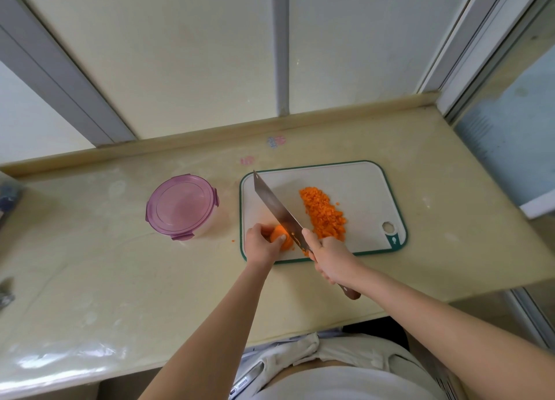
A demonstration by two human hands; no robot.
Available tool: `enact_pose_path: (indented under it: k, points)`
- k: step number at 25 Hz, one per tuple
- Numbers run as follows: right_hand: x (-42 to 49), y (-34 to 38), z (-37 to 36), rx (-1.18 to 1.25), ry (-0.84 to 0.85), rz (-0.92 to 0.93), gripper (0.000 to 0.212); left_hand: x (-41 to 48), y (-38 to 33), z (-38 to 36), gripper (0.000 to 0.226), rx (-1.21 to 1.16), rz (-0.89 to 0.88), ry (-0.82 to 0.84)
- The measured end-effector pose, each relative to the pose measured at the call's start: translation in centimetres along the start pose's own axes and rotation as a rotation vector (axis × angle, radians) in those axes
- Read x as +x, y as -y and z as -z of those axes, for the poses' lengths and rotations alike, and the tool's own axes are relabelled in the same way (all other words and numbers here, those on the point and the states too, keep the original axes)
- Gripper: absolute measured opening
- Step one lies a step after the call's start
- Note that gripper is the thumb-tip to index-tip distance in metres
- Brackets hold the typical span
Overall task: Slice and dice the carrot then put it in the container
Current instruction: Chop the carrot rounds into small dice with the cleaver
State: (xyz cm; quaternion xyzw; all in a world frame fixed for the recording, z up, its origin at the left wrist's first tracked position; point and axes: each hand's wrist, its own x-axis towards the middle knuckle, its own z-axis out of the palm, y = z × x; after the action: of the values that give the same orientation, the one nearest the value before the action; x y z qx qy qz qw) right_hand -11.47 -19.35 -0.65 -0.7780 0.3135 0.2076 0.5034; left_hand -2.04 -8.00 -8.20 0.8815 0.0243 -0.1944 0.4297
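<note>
Light cloth at the person's waist fills the bottom of the view, and both bare forearms reach out from it over the desk to the cutting board. Most of the job looks done: a long heap of diced carrot lies on the board's middle, toward its right. What remains is one carrot stub at the board's near left corner. The left hand is curled around that stub, pinning it down, and the right hand is closed on the handle of the knife, whose blade runs diagonally from the stub up toward the board's far left corner. Nothing has gone into the container yet, I'd judge; it sits just left of the board with its purple lid on. The left hand covers much of the stub, so its remaining length is hard to tell, and the blade's edge seems to rest against it, though contact isn't clear. A stray orange bit lies on the desk just left of the board.
</note>
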Motion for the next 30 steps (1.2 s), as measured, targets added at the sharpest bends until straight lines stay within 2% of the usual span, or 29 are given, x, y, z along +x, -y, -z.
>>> enact_pose_path:
  k: [9,15,20,26,30]
  points:
    - [0.7,0.9,-0.3,-0.174,0.015,0.025,0.055,0.1,0.2,0.1,0.030,0.046,-0.039,0.001]
    - [0.9,1.6,-0.4,-0.154,0.000,0.067,0.048,-0.2,0.1,0.1,0.029,0.043,-0.058,-0.001]
    - [2.2,1.1,-1.7,-0.241,-0.093,0.050,0.063,-0.3,0.1,0.2,0.029,0.046,-0.075,-0.011]
    - [3.4,0.7,-0.6,-0.018,-0.010,-0.019,0.062,-0.1,0.3,0.2,0.029,0.012,-0.068,0.003]
    - [2.7,1.3,0.0,0.037,-0.011,0.026,0.060,-0.1,0.4,0.4,0.028,-0.013,-0.053,0.019]
